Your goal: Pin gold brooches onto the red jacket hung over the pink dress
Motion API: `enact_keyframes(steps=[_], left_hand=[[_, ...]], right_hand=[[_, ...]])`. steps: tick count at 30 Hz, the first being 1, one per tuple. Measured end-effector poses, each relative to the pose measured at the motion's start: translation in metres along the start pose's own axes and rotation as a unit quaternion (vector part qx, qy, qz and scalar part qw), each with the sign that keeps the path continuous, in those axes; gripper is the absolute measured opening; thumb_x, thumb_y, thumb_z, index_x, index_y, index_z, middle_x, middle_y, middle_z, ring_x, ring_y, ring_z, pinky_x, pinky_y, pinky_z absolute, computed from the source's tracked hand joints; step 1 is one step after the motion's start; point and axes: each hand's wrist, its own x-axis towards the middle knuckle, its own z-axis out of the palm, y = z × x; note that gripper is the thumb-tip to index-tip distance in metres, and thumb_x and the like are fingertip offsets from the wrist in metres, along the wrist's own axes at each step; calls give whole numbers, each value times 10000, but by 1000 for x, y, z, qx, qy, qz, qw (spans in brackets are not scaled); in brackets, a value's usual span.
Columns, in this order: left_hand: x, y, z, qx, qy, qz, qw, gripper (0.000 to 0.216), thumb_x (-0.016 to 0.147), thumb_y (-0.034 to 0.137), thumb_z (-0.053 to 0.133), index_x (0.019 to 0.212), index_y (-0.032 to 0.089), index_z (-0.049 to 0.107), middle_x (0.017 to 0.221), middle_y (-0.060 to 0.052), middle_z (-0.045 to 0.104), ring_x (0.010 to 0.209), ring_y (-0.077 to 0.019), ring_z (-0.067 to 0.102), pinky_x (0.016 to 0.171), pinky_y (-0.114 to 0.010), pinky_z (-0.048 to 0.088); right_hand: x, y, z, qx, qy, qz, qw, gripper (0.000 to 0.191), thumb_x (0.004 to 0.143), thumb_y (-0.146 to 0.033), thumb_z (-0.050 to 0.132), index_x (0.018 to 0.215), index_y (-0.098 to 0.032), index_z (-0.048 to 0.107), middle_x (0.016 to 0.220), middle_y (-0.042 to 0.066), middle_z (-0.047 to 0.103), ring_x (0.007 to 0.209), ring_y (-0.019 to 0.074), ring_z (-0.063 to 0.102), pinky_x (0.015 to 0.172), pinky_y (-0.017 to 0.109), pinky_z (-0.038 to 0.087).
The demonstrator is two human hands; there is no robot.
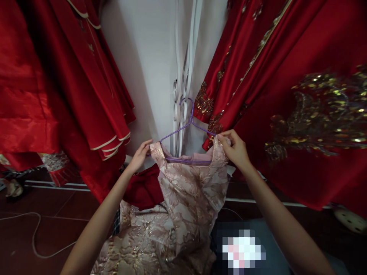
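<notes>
A pale pink dress with a metallic gold floral pattern [189, 191] hangs on a purple wire hanger [191, 121], its skirt spreading toward me at the bottom. My left hand [140, 154] is at the dress's left shoulder strap, its fingers closed at the strap's outer edge. The right strap is pinched between the thumb and fingers of my right hand [233, 147], close to the hanger's end. Above, the hanger's hook is in front of a white metal rack post with curls [183, 88]; I cannot tell whether it is hooked on anything.
Red garments with cream trim [86, 76] hang on the left. More red garments [223, 76] with gold sequins hang on the right. Dark red cloth [146, 189] lies behind the dress. A white cable [36, 236] runs over the tiled floor, and a shoe [14, 189] stands at far left.
</notes>
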Motion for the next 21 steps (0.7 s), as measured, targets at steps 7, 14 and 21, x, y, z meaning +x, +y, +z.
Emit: enact_keyframes(steps=[7,14,21], left_hand=[[-60,-74,-39,125,-88,-119,981,368,596,387,677,874,167,579,882,-59,638,826,-201,597,774,-331,482],[-7,-23,-70,213,-194,-73,955,325,743,468,524,803,161,610,807,-39,645,774,-188,580,746,-292,452],[64,80,-13,248,30,70,966,205,822,355,444,836,175,540,830,-37,600,777,-172,544,760,-298,418]], right_hand=[[-1,4,7,16,13,1,1000,240,814,-448,506,838,-219,571,714,5,619,589,148,535,559,262,417],[-1,5,4,31,6,3,999,248,812,-456,515,837,-216,576,720,12,625,598,148,541,583,267,426],[-8,-15,-10,49,-22,5,999,236,801,-441,538,824,-213,592,788,36,664,717,191,610,649,293,455]])
